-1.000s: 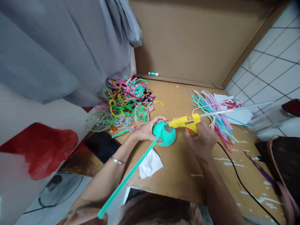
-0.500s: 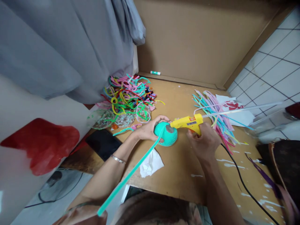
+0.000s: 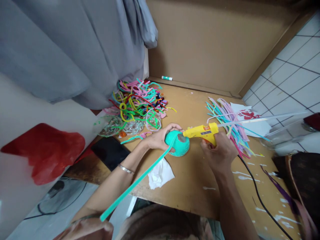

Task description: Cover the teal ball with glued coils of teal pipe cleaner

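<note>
My left hand (image 3: 160, 137) is wrapped round the side of a turquoise ball (image 3: 180, 149), which has a grey patch near its top. A long turquoise strip (image 3: 138, 180) runs from the ball down to the lower left, over my left forearm. In my right hand (image 3: 219, 150) is a yellow glue gun (image 3: 202, 131), its nozzle at the grey patch and a clear glue stick (image 3: 252, 120) out of its back. A crumpled white tissue (image 3: 161, 174) lies on the table below the ball.
Tangled colourful strips (image 3: 135, 100) lie back left beside clear round forms (image 3: 133, 126) and a black tablet or phone (image 3: 110, 152). Straight strips (image 3: 226, 115) lie right, near white paper (image 3: 257, 126), a dark bag (image 3: 305, 176) and a black cord (image 3: 258, 195). A glue stick tube (image 3: 167, 78) lies behind.
The free end of the turquoise strip has shifted slightly left and up. Both hands, the ball and the glue gun hold nearly the same places; the view has moved a little.
</note>
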Demonstrator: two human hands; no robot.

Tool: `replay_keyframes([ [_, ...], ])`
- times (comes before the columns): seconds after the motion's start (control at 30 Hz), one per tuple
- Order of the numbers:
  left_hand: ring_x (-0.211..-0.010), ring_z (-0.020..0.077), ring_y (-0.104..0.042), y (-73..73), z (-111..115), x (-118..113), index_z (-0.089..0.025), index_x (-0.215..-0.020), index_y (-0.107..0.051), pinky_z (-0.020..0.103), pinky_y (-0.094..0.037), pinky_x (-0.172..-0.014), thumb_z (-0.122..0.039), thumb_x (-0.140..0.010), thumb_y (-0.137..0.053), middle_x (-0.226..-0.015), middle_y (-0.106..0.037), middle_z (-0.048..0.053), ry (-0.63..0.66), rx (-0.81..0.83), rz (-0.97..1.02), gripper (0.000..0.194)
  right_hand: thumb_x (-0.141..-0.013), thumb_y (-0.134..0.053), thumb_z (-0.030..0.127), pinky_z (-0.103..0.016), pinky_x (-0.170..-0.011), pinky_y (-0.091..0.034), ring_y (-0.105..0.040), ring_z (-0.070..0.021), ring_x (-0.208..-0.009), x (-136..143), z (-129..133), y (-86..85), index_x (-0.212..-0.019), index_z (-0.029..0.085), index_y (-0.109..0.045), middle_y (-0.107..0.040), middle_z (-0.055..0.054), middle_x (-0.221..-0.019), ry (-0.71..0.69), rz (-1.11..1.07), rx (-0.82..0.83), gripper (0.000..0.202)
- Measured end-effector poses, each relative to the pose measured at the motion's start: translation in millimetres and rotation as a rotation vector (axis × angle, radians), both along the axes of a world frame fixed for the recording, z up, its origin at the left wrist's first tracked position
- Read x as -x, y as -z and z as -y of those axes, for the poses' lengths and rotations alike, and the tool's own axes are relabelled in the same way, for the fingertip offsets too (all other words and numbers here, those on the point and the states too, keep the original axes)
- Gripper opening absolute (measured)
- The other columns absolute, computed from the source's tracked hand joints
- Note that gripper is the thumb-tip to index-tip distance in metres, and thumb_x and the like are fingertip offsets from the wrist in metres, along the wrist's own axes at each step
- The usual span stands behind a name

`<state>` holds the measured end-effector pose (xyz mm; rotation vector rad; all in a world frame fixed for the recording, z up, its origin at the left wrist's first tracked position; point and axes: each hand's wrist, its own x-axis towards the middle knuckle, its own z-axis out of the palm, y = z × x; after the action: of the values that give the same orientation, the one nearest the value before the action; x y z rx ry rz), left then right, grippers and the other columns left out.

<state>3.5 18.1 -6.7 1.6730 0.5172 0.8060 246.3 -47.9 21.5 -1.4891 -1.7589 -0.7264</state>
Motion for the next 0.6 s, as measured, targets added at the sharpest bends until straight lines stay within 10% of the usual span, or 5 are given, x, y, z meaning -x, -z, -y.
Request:
replay_keyframes([
  [0.6,-0.129,0.0315,-0.053,-3.6,1.1,-1.0,-0.022,-0.123,-0.05,0.046,-0.039,-0.111,-0.032,-0.055,-0.089,-0.132,-0.058,0.01,-0.009,-0.016,-0.033,0.08,-0.074,-0.059,0.02,-0.029,-0.055,-0.024,-0.04,-0.0147,-0.056,-0.3,1.3,-3.4,-0.07,0.024,-0.043,-0.049,0.003,-0.063,-0.029,-0.008,0.022,0.017],
])
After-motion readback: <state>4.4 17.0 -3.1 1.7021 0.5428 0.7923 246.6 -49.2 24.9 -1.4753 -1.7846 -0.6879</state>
